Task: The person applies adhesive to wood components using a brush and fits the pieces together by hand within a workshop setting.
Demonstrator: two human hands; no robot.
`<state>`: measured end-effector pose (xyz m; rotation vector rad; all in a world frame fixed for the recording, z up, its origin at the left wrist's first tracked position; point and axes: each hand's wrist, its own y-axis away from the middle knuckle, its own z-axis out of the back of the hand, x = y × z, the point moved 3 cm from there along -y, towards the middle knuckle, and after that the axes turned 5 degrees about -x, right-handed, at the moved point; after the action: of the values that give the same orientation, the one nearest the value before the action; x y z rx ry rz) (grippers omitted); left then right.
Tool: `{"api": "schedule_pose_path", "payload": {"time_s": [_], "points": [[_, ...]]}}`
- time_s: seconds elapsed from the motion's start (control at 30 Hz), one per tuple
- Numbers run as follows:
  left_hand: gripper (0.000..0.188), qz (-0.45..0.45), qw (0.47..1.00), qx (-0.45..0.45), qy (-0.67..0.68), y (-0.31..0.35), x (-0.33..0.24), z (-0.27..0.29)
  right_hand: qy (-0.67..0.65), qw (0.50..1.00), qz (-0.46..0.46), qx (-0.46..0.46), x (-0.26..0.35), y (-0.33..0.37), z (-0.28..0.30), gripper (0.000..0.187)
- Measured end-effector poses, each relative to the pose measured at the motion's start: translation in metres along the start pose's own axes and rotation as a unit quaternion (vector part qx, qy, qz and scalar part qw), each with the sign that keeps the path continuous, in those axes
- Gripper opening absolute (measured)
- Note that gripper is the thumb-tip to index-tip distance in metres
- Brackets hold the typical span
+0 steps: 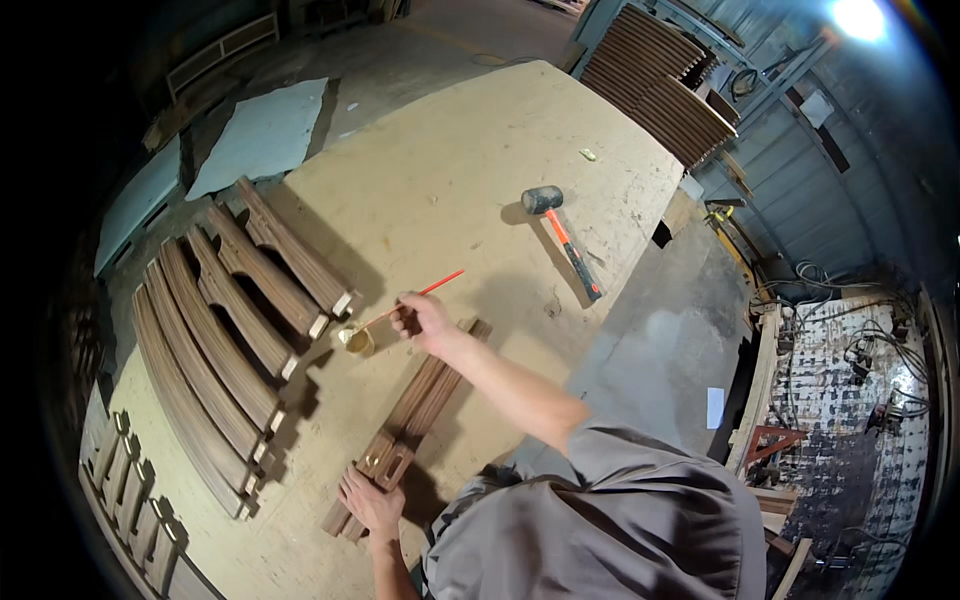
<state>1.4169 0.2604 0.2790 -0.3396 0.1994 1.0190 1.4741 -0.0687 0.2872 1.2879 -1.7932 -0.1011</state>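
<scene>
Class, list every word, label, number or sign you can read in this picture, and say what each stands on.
None can be read.
Mallet: any marking on its orange-and-black handle is too small to read.
White sheet at upper right: too small and blurred to read.
Pale sheet at lower right: nothing legible.
Red stick in the right hand: nothing legible.
</scene>
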Motion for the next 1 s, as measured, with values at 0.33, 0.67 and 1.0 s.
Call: {"api": "schedule_pose_path", "payload": {"time_s": [0.33, 0.67, 1.0], "points": [[0.08, 0.018, 0.995, 0.095, 0.023, 0.016, 0.04, 0.004, 0.206, 0.975, 0.058, 0.056, -0.04, 0.17, 0.005, 0.016], [0.076, 0.015, 0.996, 0.075, 0.035, 0.022, 0.043, 0.004, 0.347, 0.93, 0.095, 0.077, -0.084, 0.182, 0.005, 0.018], [0.073, 0.018, 0.996, 0.083, 0.039, 0.021, 0.042, 0.006, 0.489, 0.852, 0.169, 0.083, -0.087, 0.186, 0.004, 0.019]]}}
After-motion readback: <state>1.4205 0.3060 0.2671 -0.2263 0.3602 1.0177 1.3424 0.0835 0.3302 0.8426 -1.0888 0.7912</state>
